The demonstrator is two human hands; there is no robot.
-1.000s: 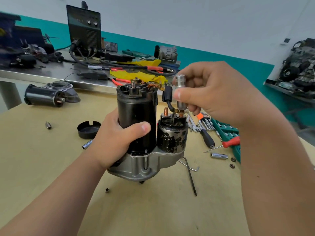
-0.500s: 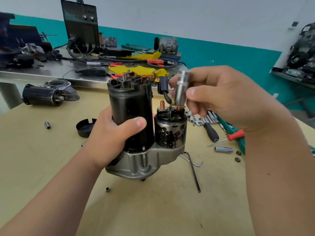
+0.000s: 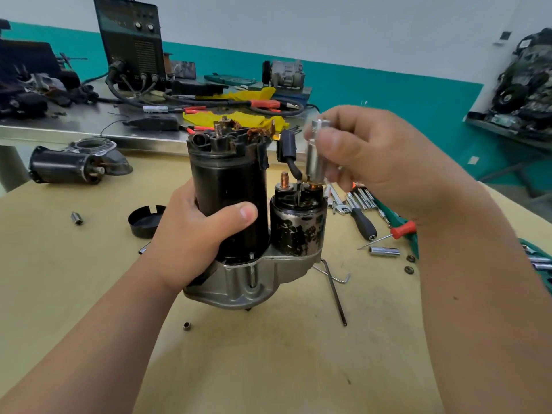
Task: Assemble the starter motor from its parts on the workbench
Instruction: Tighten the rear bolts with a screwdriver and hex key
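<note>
Left hand [image 3: 194, 243] grips starter motor [image 3: 230, 192] upright, frame centre. Right hand [image 3: 373, 162] pinches socket [image 3: 317, 153] vertical, directly over solenoid's right stud [image 3: 313, 186].

Left hand [image 3: 191, 243] wraps the starter motor [image 3: 230, 186], thumb across; raised right hand [image 3: 388, 162] pinches a socket [image 3: 315, 167] upright.

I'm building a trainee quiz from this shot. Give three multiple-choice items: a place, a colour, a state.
1. Where is the black cap? A on the floor; B on the bench, left of the starter motor; C atop the motor.
2. The handle of the thin screwdriver is: A blue; B yellow; C red.
3. The left hand: A grips the motor body; B lies flat; C holds a wrench.
Answers: B, it lies by the left wrist; C, the handle shows red; A, fingers wrap the black body.
</note>
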